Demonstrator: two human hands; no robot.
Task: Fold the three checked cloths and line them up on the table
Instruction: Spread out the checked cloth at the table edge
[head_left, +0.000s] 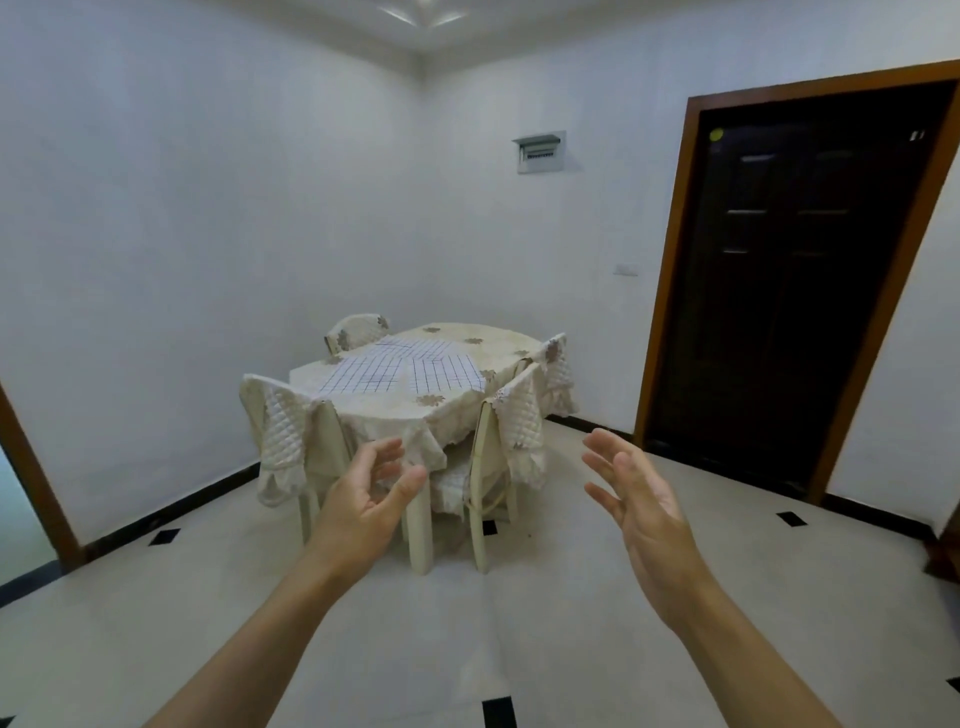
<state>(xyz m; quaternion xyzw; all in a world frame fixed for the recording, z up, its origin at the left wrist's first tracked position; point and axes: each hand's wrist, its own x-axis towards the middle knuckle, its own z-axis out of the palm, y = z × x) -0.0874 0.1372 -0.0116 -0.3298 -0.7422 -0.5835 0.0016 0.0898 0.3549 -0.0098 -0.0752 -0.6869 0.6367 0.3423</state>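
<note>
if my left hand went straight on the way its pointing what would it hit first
Probably the tablecloth, at its hanging near corner; the left hand is well short of it and depth is unclear.

Open tiled floor (467, 649) up to the table (374, 415), left chair (283, 431) crowding its near left corner, right chair (517, 421) at its near right corner, near edge reachable between them, checked cloths (405, 371) spread over the tabletop's middle, walls (208, 234) close behind
</note>
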